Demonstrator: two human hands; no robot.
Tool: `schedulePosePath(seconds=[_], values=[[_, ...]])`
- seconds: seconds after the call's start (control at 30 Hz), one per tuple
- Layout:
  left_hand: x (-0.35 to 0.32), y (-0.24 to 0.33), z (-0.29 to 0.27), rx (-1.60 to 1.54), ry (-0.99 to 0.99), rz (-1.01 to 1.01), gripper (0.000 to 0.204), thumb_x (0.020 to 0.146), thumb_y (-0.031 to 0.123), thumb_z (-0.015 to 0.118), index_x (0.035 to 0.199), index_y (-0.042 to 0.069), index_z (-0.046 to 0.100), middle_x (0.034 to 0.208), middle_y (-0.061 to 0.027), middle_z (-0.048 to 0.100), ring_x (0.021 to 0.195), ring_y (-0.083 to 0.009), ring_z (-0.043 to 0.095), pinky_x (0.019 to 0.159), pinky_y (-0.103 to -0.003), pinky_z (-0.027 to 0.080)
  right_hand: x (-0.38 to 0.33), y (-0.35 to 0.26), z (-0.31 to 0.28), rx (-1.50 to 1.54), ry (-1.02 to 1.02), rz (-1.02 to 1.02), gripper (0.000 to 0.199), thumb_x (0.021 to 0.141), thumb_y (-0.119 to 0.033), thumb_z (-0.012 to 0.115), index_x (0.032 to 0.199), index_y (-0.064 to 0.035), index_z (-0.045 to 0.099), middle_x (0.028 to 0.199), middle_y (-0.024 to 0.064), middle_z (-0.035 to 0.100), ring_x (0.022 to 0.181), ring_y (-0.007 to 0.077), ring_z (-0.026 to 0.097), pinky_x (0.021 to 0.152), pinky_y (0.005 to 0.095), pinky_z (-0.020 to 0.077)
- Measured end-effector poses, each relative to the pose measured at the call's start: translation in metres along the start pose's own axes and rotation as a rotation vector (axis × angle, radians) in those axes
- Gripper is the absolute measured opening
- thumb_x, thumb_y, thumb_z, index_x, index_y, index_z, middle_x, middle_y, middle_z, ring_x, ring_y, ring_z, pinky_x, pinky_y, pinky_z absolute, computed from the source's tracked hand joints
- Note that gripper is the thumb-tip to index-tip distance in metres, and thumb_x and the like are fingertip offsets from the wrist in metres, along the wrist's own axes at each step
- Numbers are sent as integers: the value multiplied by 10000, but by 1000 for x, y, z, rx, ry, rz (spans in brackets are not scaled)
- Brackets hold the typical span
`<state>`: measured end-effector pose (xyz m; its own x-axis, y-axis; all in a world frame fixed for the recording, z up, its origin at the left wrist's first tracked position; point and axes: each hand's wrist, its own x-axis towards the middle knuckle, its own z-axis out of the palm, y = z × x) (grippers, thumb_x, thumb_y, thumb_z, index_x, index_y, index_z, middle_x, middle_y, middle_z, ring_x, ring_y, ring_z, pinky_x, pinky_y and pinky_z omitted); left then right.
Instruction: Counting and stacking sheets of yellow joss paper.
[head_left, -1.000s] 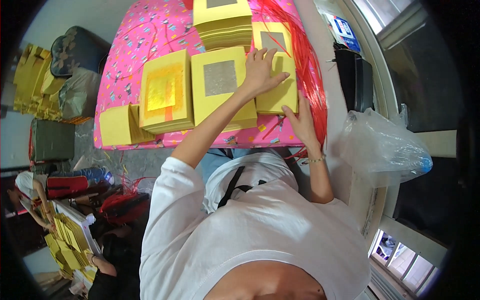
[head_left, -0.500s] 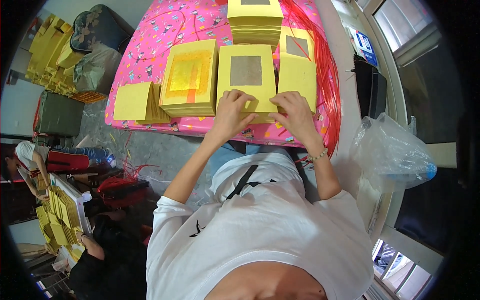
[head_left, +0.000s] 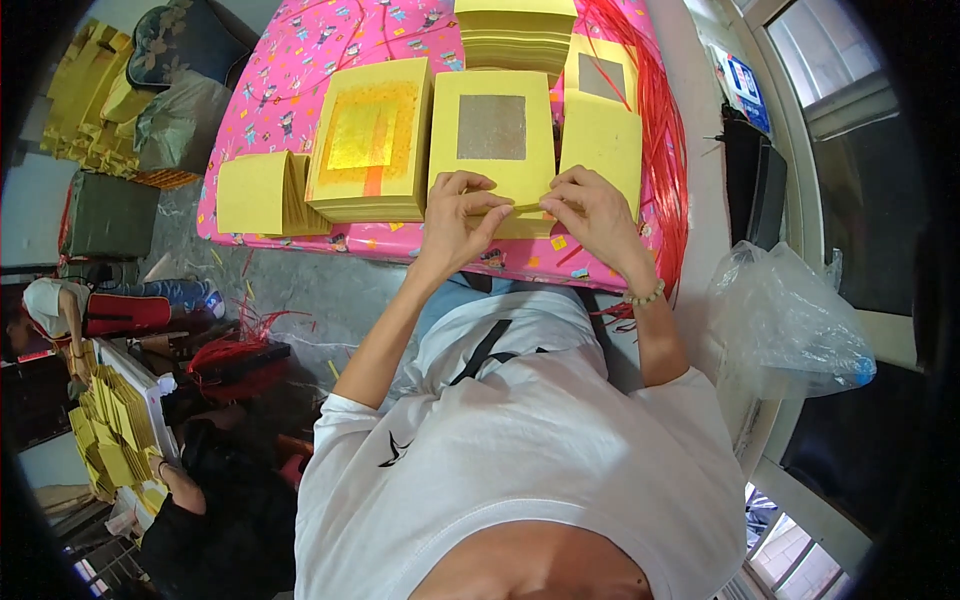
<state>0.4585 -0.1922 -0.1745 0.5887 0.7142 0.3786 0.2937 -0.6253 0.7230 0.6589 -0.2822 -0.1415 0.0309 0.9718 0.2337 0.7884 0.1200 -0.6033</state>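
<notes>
A yellow paper sheet with a grey square (head_left: pixel 492 127) lies on top of a low stack in front of me. Its near edge rises in a narrow fold or roll between my two hands. My left hand (head_left: pixel 462 215) pinches that edge on the left, thumb against fingers. On the right, my right hand (head_left: pixel 597 218), with a beaded bracelet at the wrist, pinches the same edge. Beside my left hand stands a thick yellow paper stack (head_left: pixel 365 140) topped by a gold square with an orange stripe. Right of my right hand lie more yellow sheets (head_left: pixel 603 140), one with a grey square.
A pink patterned cloth (head_left: pixel 285 115) covers the table. Folded yellow papers (head_left: pixel 255 195) lie at its left; another tall stack (head_left: pixel 515 45) stands behind. Red strips (head_left: pixel 665 160) hang along the right edge. A clear plastic bag (head_left: pixel 785 320) is farther right. Two people work at lower left.
My fingers have closed in on the sheet's near edge, which now stands up as a thin fold. My hands are slightly nearer each other. The view has shifted a little.
</notes>
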Motion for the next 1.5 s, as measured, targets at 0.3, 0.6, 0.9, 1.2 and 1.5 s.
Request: schedulePosePath(seconds=[0.3,0.6,0.9,1.2,1.5], values=[[3,0,1,19,30,-17,125,733,187,710,811,92,732,891,-93,609,916,-264,526,817,-372,427,13,3,-3,3,-29,-5,175,841,-189,627,842,-16,656,826,95,584,771,258,588,697,343,463],[10,9,-2,194,-15,106,161,771,165,687,886,55,664,848,-87,596,850,-271,534,751,-366,444,22,-7,-10,-78,-17,-41,185,849,-202,617,869,-21,652,796,97,576,752,243,582,666,339,455],[5,6,8,50,140,-40,116,831,99,602,899,6,585,772,-117,550,753,-291,502,673,-385,403,16,13,12,611,133,336,383,993,-254,420,1261,15,476,1145,88,586,917,128,594,765,257,489],[4,3,5,4,100,-51,120,806,84,602,901,12,593,807,-119,555,804,-293,499,731,-381,400,41,18,28,835,120,364,366,977,-205,442,1280,1,458,1167,128,564,1003,180,593,799,303,505],[12,0,-13,-75,-87,1,232,836,191,556,981,20,617,889,-136,602,839,-305,526,810,-380,419,44,-14,30,648,103,115,407,885,-171,606,1250,-41,481,1183,97,535,1085,199,544,846,323,492]])
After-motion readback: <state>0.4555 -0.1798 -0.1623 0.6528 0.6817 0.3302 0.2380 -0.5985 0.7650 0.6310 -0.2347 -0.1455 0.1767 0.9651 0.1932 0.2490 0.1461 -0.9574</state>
